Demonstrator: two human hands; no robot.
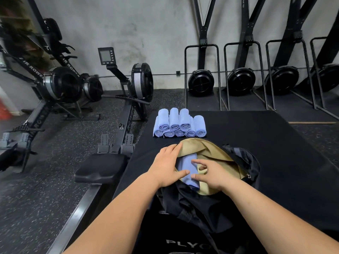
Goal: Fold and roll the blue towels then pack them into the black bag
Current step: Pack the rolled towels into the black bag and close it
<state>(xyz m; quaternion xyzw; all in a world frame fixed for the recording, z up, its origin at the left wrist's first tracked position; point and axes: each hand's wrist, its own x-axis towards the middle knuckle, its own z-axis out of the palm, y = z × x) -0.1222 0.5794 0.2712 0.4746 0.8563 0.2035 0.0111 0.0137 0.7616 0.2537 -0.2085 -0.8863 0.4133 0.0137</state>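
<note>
Before you on the black padded platform point(266, 143) lies the black bag point(244, 160), its mouth open to show a tan lining point(216, 153). Just beyond it sits a stack of rolled blue towels point(180, 123) in two layers. One more rolled towel point(187, 167) lies inside the bag. Your left hand point(167, 167) rests flat on the bag's left rim, fingers straight, thumb reaching onto that towel. Your right hand point(211, 173) is spread and relaxed, its fingertips touching the towel's right side, gripping nothing.
</note>
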